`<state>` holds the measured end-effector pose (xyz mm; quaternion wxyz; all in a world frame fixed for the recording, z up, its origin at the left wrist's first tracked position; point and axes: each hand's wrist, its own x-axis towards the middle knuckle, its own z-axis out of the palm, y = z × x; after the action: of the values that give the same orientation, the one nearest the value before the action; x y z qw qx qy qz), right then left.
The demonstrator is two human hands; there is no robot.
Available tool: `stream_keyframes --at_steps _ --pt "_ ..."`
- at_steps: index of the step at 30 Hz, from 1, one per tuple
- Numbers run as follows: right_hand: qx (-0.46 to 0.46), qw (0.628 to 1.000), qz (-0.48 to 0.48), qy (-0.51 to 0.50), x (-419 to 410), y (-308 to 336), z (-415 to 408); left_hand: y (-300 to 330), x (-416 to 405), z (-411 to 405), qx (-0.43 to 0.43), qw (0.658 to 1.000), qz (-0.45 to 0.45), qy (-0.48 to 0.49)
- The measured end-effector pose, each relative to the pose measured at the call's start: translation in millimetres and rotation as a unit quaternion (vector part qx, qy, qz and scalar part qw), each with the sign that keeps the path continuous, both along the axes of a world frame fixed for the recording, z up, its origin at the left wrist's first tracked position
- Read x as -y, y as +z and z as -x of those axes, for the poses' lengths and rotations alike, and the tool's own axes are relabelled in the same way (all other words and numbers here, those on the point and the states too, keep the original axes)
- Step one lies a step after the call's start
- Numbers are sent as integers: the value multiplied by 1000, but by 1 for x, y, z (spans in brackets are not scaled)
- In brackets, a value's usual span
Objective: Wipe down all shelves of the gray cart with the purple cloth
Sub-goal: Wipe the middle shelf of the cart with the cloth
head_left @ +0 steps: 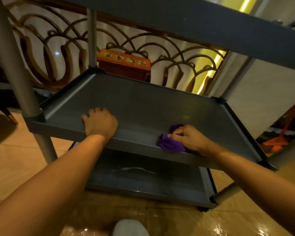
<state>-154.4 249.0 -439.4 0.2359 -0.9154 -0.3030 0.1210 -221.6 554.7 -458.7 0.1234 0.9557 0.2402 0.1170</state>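
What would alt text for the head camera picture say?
A person's right hand presses a purple cloth on the front edge of a gray cart's middle shelf, while the left hand rests on that edge.

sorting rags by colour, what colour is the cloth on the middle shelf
Purple; the cloth shows best in the head view, bunched under the right hand.
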Motion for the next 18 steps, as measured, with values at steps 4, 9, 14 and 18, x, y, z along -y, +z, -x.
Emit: stream_keyframes --at_steps 4,9,14,18 --pt "-4 992 -65 -106 -34 26 -30 -2 14 -3 61 995 -38 -72" --pt "111 990 -54 -74 -105 13 -83 -1 52 -14 -23 995 81 -44" --pt "83 991 86 -54 -90 -11 -101 -9 53 -16 -79 995 4 -54" --pt "85 988 110 -61 -27 -12 -78 -6 54 -16 -88 994 12 -62"
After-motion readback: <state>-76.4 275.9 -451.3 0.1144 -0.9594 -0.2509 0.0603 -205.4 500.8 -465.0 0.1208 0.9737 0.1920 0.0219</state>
